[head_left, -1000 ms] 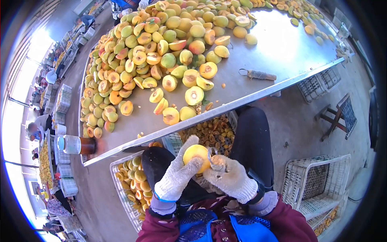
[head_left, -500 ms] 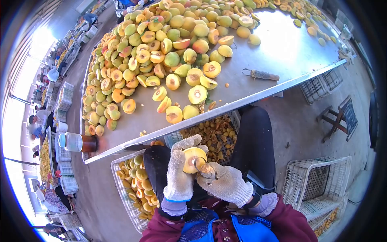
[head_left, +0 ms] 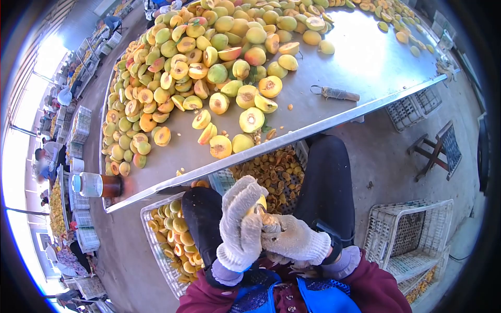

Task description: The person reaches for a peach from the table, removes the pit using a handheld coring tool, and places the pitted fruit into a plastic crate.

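Observation:
My left hand (head_left: pixel 241 221), in a whitish knit glove, is wrapped round a yellow fruit half (head_left: pixel 261 202), and only a sliver of the fruit shows. My right hand (head_left: pixel 295 237), gloved too, is closed on the wrapped handle of a small pitting tool (head_left: pixel 271 223), its metal end against the fruit. Both hands meet above my lap, below the metal table's edge. On the table (head_left: pixel 308 117) lies a heap of halved yellow-green and reddish fruit (head_left: pixel 219 73). A second tool with a wire loop (head_left: pixel 339 94) rests there.
Between my knees sits a crate of pits and scraps (head_left: pixel 271 175). A crate of fruit halves (head_left: pixel 175 235) is at the left. A jar of brown liquid (head_left: pixel 99 185) stands at the table's left corner. Empty crates (head_left: pixel 407 235) and a stool (head_left: pixel 441 151) are right. People work far left.
My left hand has turned and closed further over the fruit, hiding most of it. My right hand has stayed at the fruit with the tool. The camera view has shifted slightly.

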Demonstrator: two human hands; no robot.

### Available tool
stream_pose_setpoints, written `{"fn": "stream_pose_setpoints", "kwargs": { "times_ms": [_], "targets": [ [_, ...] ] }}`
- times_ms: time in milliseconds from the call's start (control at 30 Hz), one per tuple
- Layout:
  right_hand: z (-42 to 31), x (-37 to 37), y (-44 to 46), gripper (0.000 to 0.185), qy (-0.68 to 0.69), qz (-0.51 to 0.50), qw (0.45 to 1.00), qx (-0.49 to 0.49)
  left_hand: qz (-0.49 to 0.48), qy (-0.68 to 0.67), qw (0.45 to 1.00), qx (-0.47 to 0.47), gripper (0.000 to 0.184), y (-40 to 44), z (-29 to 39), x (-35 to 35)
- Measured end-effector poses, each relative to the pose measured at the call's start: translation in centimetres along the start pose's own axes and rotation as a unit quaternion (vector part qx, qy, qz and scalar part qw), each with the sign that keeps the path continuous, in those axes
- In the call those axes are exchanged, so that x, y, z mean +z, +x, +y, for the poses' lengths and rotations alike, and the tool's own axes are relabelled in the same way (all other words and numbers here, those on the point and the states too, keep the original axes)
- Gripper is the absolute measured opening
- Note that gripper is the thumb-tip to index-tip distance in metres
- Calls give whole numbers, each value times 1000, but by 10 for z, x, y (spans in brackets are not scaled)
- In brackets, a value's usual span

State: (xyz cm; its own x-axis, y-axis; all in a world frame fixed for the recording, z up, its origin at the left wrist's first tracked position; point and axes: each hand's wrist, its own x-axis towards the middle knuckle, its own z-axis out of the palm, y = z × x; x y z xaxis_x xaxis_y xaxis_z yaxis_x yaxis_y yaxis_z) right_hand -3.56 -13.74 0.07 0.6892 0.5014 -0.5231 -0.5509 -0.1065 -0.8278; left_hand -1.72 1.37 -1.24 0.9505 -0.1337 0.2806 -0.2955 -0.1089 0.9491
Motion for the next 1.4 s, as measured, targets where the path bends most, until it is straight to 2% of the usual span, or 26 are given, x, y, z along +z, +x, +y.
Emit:
{"fn": "stream_pose_setpoints", "kwargs": {
  "times_ms": [33, 67, 133, 167, 200, 267, 300, 367, 400, 467, 533, 600, 733, 800, 867, 900, 1000, 1033, 1067, 1133, 1167, 1200, 1267, 1300, 1333, 1400],
  "targets": [
    [5, -2, 2, 23, 67, -28, 997, 4, -8, 111, 989, 97, 39, 2, -4, 0],
    [9, -5, 2, 22, 135, -56, 989, 9, -7, 110, 989, 98, 39, 3, -3, -1],
    [11, -10, 2, 22, 130, -69, 989, 29, -50, 226, 954, 190, 36, 7, -1, -4],
    [12, -10, 2, 22, 126, -85, 987, 49, -70, 216, 963, 148, 33, 12, 3, -7],
    [12, -9, 3, 22, 126, -85, 987, 49, -83, 93, 991, -46, 43, 13, 7, -4],
    [10, -5, 8, 21, 114, -62, 988, 83, -69, -54, 976, -197, 42, 17, 10, -2],
    [13, -6, 8, 21, 157, -83, 980, 92, -69, -55, 977, -194, 42, 22, 12, -3],
    [10, -6, 5, 20, 156, -83, 978, 108, -112, -37, 956, -267, 37, 27, 17, -7],
    [6, -7, 5, 19, 152, -85, 977, 121, -106, -36, 958, -262, 37, 25, 16, -5],
    [6, -13, 3, 18, 181, -127, 969, 106, -74, 86, 992, -62, 31, 17, 11, -1],
    [14, -12, 1, 17, 208, -173, 958, 91, -100, 236, 959, 116, 28, 16, 16, -7],
    [28, -7, 3, 16, 192, -117, 973, 45, -136, 252, 947, 145, 32, 15, 15, -13],
    [22, -3, 9, 16, 189, -61, 975, 98, -126, 198, 972, -3, 29, 21, 14, -11],
    [9, -1, 6, 17, 131, -48, 985, 100, -109, 9, 974, -196, 25, 15, 3, -8],
    [15, -1, 1, 17, 231, -70, 970, 18, -100, 175, 979, -26, 24, 18, 10, -4],
    [15, -6, 0, 24, 237, -69, 967, 60, -118, 228, 966, -12, 26, 21, 17, -4],
    [18, -2, 0, 30, 297, -88, 950, 34, -196, 292, 935, -54, 31, 27, 23, -8],
    [13, 11, 0, 25, 282, -26, 959, -2, -221, 286, 929, -75, 35, 30, 20, -11],
    [16, 7, 0, 25, 271, -37, 962, -8, -206, 294, 931, -70, 35, 29, 17, -13],
    [13, -1, 0, 22, 250, -54, 966, 25, -162, 164, 969, -92, 38, 24, 13, -15],
    [0, -5, -11, 38, 149, -123, 981, 25, -151, 88, 965, -197, 39, 25, 14, -15],
    [0, -2, -10, 38, 141, -130, 981, 22, -141, 91, 967, -192, 39, 22, 16, -15],
    [8, 8, -9, 47, 33, -63, 996, -53, -131, 163, 962, -174, 38, 15, 19, -15],
    [5, 12, -14, 49, -10, -40, 998, -56, -139, 209, 962, -112, 33, 11, 23, -18],
    [8, 12, -14, 49, -17, -45, 997, -56, -131, 209, 963, -112, 33, 10, 26, -20],
    [16, 9, -11, 36, -2, -76, 995, -65, -180, 242, 953, -9, 27, 9, 32, -26]
  ]
}}
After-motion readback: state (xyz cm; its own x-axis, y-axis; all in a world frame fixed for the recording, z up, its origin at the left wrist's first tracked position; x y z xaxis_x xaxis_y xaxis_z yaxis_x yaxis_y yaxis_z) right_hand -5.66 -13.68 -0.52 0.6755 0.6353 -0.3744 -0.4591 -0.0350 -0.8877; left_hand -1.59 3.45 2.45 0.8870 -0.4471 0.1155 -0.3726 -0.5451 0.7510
